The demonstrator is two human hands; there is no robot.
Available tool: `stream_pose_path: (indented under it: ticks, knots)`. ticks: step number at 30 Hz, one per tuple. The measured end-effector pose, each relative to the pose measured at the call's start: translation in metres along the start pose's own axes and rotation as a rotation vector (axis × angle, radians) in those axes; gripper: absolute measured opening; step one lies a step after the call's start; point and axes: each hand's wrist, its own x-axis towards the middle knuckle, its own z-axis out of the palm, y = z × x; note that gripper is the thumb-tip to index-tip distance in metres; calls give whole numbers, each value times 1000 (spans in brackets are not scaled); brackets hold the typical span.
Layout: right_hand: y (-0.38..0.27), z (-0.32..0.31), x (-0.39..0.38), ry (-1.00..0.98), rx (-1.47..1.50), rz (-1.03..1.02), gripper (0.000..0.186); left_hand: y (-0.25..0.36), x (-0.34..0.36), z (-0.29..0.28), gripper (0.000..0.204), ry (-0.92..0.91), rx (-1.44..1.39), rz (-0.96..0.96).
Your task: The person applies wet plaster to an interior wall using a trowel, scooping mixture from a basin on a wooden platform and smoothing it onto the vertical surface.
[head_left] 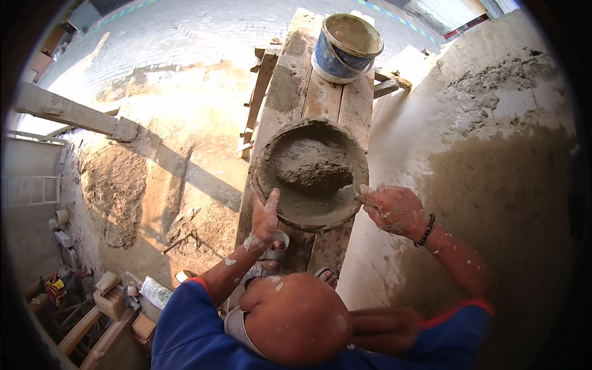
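Note:
A round, dark basin (262,154) caked with mortar rests on the wooden planks in front of me. Inside it, a heap of wet grey mortar (311,163) rises from a thinner, soupy layer. At the basin's near left rim is my left hand (265,219), thumb upright against the edge; its other fingers are mostly hidden. My right hand (394,209), with a dark bracelet at the wrist, is closed at the right rim around the handle of what looks like a trowel (365,197). The tool's blade is hard to make out against the mortar.
Farther along the planks (324,102) stands a blue, mortar-stained bucket (346,49). Close on the right is a wall (493,203) with wet, dark plaster. Sandy ground with a mound (114,191) lies below left. My bent knee (302,314) is near the basin.

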Motion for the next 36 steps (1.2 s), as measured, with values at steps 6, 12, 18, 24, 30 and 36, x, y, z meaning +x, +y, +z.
stream_pose_path:
  ticks: [6,12,18,24,30,36]
  knots:
    - [4,-49,27,197,-447,-79,36,4,-1,8,59,-7,-86,45]
    - [6,17,91,62,-341,-170,16,4,0,9,59,1,18,65]
    - [7,16,80,-110,-296,-239,7,-11,4,2,57,15,-25,78]
    - [-4,3,61,-457,-146,-141,21,-1,-1,9,56,-1,-55,39]
    - [-18,-66,8,-300,80,114,26,-8,4,5,57,-27,78,71]
    - [-13,-50,39,229,-498,-33,30,0,2,5,60,-14,65,41]
